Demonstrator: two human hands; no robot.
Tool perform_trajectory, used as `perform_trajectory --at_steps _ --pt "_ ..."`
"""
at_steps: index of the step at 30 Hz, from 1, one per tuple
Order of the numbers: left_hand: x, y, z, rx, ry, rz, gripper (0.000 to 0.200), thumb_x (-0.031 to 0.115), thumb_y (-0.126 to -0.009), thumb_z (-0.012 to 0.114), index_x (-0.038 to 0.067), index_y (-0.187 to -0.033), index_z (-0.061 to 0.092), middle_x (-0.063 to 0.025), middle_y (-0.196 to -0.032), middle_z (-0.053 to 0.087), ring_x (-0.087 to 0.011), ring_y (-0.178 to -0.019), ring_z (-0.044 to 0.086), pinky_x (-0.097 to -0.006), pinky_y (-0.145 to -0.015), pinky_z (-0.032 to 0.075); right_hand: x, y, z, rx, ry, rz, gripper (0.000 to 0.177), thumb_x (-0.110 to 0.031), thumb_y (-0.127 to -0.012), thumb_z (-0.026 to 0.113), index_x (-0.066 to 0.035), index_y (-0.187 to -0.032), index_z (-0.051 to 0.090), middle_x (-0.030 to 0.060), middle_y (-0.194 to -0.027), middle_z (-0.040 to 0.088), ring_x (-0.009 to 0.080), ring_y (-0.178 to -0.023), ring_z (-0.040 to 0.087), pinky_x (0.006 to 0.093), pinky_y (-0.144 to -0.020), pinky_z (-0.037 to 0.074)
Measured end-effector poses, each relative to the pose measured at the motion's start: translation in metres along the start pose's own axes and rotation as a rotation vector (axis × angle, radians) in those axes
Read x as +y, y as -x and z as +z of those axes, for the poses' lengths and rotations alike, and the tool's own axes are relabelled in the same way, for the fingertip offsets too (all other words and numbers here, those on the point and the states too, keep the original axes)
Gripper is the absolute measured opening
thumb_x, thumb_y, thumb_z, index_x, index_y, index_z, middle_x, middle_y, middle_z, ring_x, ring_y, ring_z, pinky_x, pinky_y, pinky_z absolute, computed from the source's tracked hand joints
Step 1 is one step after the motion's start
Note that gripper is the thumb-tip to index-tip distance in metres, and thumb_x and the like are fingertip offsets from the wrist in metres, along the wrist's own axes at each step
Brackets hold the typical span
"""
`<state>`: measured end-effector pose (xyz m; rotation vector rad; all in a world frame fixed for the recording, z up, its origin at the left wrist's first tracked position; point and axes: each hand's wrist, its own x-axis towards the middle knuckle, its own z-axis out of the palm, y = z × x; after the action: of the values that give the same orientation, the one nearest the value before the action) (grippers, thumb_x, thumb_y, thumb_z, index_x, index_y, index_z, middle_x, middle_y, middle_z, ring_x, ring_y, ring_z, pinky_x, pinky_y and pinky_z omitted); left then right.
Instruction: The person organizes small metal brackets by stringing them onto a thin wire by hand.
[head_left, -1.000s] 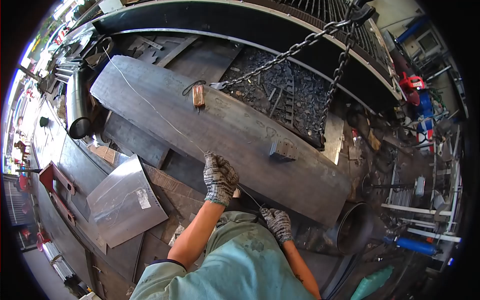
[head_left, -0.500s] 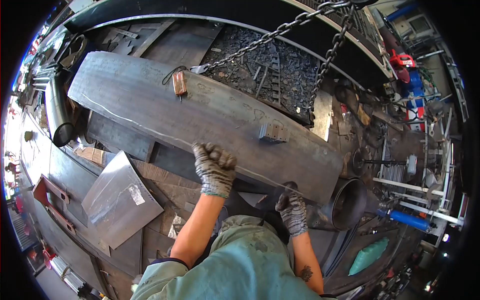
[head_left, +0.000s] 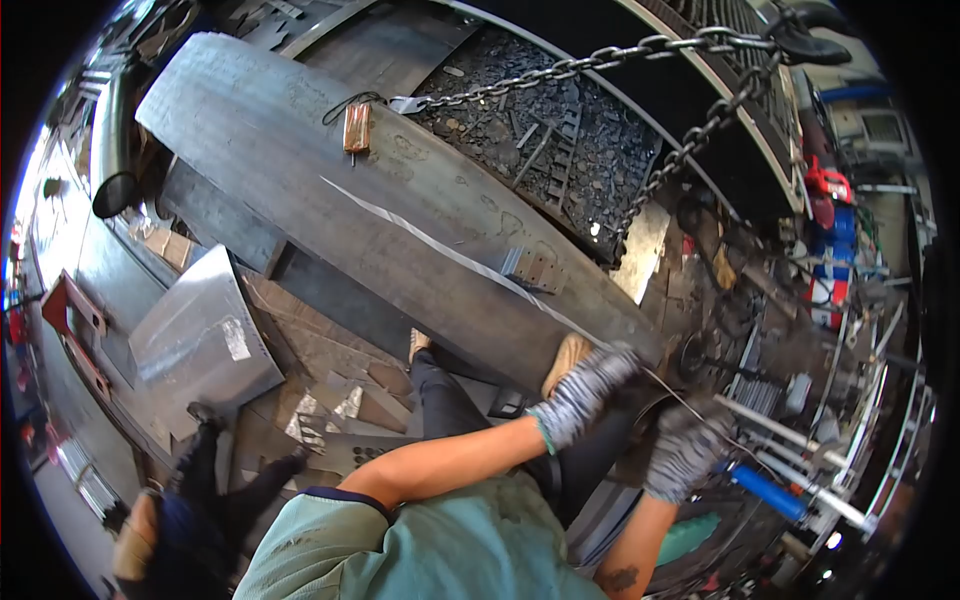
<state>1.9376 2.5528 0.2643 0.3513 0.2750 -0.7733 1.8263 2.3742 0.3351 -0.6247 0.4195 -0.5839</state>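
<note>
By the steel plate [head_left: 260,140] (cluttered workshop [head_left: 745,320]), left hand [head_left: 592,392] and right hand [head_left: 688,450] grasp a pale strand [head_left: 430,242].

I can't read any lettering from here. The pale label [head_left: 235,339] on the shiny metal sheet [head_left: 185,345] is too blurred to make out.

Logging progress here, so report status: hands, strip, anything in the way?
Left hand closed on the pale strip; right hand blurred, grip unclear. Strip lies across the metal plate, close by the drilled block.
</note>
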Motion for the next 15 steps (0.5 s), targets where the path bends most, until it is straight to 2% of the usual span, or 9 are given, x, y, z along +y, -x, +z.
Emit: perform_trajectory --at_steps 3,4,5,7,8,10,12,14,15 --pt "0.041 -0.054 -0.046 0.103 0.309 0.018 0.026 0.035 -0.094 0.071 0.016 -0.110 0.064 -0.0037 -0.099 0.069 -0.0181 -0.092 0.065 -0.0327 -0.064 0.047 -0.142 -0.042 -0.048 -0.027 0.168 -0.199 0.019 -0.020 -0.100 0.054 -0.013 -0.114 0.066 0.0020 -0.111 0.067 0.0152 -0.102 0.065 0.0329 -0.090 0.053" --pt "0.061 -0.064 -0.050 0.346 0.267 0.056 0.027 0.037 -0.094 0.070 0.018 -0.112 0.063 -0.0004 -0.100 0.067 -0.0171 -0.090 0.063 -0.0297 -0.062 0.043 -0.188 -0.062 -0.061 -0.078 0.245 -0.230 0.019 -0.021 -0.101 0.054 -0.014 -0.114 0.066 0.0018 -0.112 0.067 0.0160 -0.103 0.065 0.0336 -0.089 0.053" --pt "0.054 -0.071 -0.088 0.213 0.273 0.185 0.026 0.039 -0.095 0.068 0.022 -0.114 0.061 0.0031 -0.103 0.064 -0.0154 -0.089 0.062 -0.0280 -0.061 0.040 -0.227 -0.084 -0.078 -0.144 0.279 -0.210 0.020 -0.023 -0.101 0.053 -0.014 -0.114 0.066 0.0017 -0.113 0.067 0.0168 -0.104 0.065 0.0343 -0.089 0.053" --pt "0.044 -0.090 -0.137 0.400 0.279 0.137 0.027 0.039 -0.098 0.066 0.020 -0.115 0.060 0.0008 -0.102 0.065 -0.0157 -0.086 0.065 -0.0269 -0.059 0.043 -0.253 -0.175 -0.120 -0.422 -1.018 0.271 0.024 -0.023 -0.101 0.051 -0.012 -0.114 0.068 0.0042 -0.110 0.068 0.0196 -0.100 0.068 0.0371 -0.085 0.056" --pt "0.027 -0.106 -0.154 0.456 0.216 0.148 0.026 0.039 -0.098 0.066 0.019 -0.114 0.060 0.0006 -0.099 0.065 -0.0151 -0.085 0.065 -0.0271 -0.060 0.044 -0.228 -0.203 -0.086 -0.491 -0.201 0.206 0.032 -0.024 -0.102 0.050 -0.008 -0.127 0.062 0.0075 -0.110 0.066 0.0192 -0.092 0.065 0.0353 -0.079 0.055" --pt "-0.026 -0.124 -0.172 0.496 0.043 0.041 0.028 0.038 -0.097 0.066 0.016 -0.113 0.062 -0.0012 -0.103 0.066 -0.0160 -0.093 0.064 -0.0316 -0.070 0.049 -0.178 -0.232 -0.116 -0.284 0.456 0.034 0.034 -0.027 -0.101 0.051 -0.008 -0.125 0.064 0.0083 -0.112 0.067 0.0224 -0.098 0.065 0.0387 -0.087 0.053" --pt "-0.078 -0.162 -0.173 0.310 -0.096 -0.051 0.036 0.034 -0.097 0.067 0.008 -0.121 0.062 -0.0054 -0.117 0.067 -0.0187 -0.106 0.063 -0.0363 -0.088 0.053 -0.086 -0.259 -0.167 -0.312 1.436 -0.003 0.036 -0.030 -0.099 0.052 -0.008 -0.124 0.065 0.0091 -0.114 0.068 0.0257 -0.103 0.065 0.0422 -0.094 0.050" --pt "-0.114 -0.209 -0.163 0.114 -0.186 -0.065 0.046 0.027 -0.098 0.068 0.002 -0.135 0.057 -0.0090 -0.128 0.065 -0.0199 -0.117 0.060 -0.0347 -0.101 0.050 -0.005 -0.285 -0.203 -0.784 2.136 -0.127 0.038 -0.033 -0.098 0.054 -0.008 -0.123 0.067 0.0100 -0.117 0.069 0.0290 -0.109 0.064 0.0457 -0.101 0.048" --pt "-0.132 -0.232 -0.158 0.060 -0.249 -0.071 0.050 0.023 -0.099 0.067 0.001 -0.141 0.053 -0.0101 -0.134 0.063 -0.0200 -0.122 0.058 -0.0327 -0.106 0.047 0.024 -0.299 -0.217 -0.966 2.222 -0.155 0.039 -0.035 -0.097 0.054 -0.008 -0.122 0.068 0.0104 -0.118 0.069 0.0306 -0.112 0.064 0.0474 -0.104 0.047"
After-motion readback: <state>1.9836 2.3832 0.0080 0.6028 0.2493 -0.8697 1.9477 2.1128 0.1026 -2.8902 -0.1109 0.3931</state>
